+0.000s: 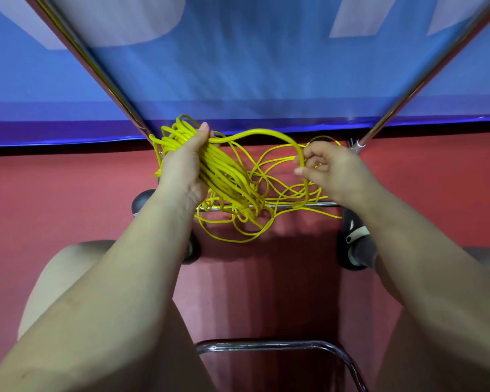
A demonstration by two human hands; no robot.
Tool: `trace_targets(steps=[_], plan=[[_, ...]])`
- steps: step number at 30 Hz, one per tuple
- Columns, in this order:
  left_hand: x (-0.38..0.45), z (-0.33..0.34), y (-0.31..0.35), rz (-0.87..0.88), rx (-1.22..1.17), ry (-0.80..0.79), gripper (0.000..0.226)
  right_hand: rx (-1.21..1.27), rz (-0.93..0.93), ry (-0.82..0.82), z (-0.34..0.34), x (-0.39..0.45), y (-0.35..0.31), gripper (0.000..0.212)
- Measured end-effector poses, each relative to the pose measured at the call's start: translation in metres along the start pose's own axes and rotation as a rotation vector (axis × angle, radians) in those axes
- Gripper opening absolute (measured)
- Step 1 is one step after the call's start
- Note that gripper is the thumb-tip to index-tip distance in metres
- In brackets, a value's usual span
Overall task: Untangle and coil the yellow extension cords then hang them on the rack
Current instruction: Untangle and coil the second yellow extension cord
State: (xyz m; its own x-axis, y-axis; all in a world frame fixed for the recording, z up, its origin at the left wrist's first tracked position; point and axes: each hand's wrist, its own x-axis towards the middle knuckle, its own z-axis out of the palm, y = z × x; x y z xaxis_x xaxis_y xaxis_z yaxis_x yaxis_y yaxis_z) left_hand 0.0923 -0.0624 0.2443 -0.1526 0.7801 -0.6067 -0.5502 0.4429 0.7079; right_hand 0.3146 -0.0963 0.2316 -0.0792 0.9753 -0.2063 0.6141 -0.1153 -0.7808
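The left hand (181,168) is curled tight around a thick bundle of gathered loops of the yellow extension cord (224,176), thumb up near the top of the bundle, the loops fanning out above the fist and trailing down past the wrist. From that fist a single strand arches over to the right hand (331,171), whose fingertips pinch it where the arc comes down, the other fingers loosely curled behind. Below and between the hands the rest of the cord hangs as a loose tangle of thin overlapping loops, draped across a horizontal chrome bar (309,205) and sagging toward the red floor (68,193). The cord looks light, smooth-jacketed and springy rather than limp: it holds rounded curves and will likely want to spring open if the fist relaxes, so the bundle is best kept clamped at one point where all loops cross, while the free hand feeds one strand at a time, sliding along it to find where it dives into the knot. The glossy jacket may slip through a light pinch. The task seems mid-way, with part coiled and much still snarled. Around this stand slanting polished metal tubes (111,89) of a frame, probably the rack, in front of a blue banner (238,66) with pale shapes; dark rounded wheels (142,199) sit at the frame's base, and another bent chrome tube (266,345) shows near the person's bare knees.
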Motion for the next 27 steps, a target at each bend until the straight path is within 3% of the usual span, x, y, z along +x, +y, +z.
trace_targets(steps=[6,10,12,16,22,27], plan=[[-0.003,0.005,-0.007,0.051,0.029,0.002,0.016,0.271,-0.027,-0.015,-0.002,-0.003,-0.023,0.02],[-0.004,0.007,-0.01,0.0,0.002,-0.028,0.018,0.134,-0.058,-0.28,0.006,-0.008,-0.028,0.025],[-0.004,0.008,-0.01,-0.001,-0.005,-0.047,0.019,0.119,-0.067,-0.301,0.006,-0.011,-0.031,0.023],[-0.005,0.009,-0.015,-0.028,0.108,-0.022,0.027,0.179,-0.156,-0.171,0.002,-0.013,-0.037,0.025],[-0.003,0.007,-0.015,-0.129,0.121,-0.017,0.041,0.15,-0.078,-0.488,0.003,-0.018,-0.04,0.025],[-0.003,0.006,-0.009,-0.157,0.042,-0.019,0.034,-0.116,0.026,-0.554,0.005,-0.011,-0.02,0.018]])
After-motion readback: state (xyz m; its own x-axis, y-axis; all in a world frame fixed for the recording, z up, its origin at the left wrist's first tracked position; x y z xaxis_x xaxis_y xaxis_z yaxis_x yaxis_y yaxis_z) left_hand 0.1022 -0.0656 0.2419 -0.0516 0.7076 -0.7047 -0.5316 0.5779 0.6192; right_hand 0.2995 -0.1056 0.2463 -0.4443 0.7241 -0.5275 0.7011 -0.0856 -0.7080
